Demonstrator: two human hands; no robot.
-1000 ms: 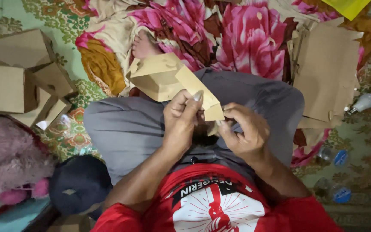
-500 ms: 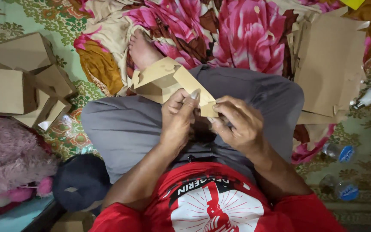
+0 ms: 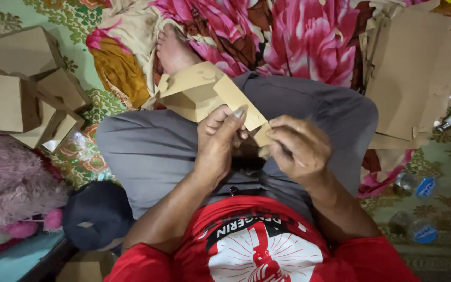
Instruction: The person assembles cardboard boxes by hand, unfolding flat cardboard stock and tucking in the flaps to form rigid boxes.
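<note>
From the head camera, we are looking down at our lap. Our left hand [image 3: 217, 141] is pinching the near edge of a brown cardboard piece [image 3: 204, 91], thumb on top, and our right hand [image 3: 298, 146] is gripping the same flap from the other side. The piece is hovering over our grey-trousered knees. Folded cardboard boxes [image 3: 22, 89] are lying on the floor to the left, flat cardboard sheets [image 3: 413, 73] to the right.

A tan, partly folded cardboard box blank [image 3: 204, 91] lies tilted above the lap, one flap pinched.
</note>
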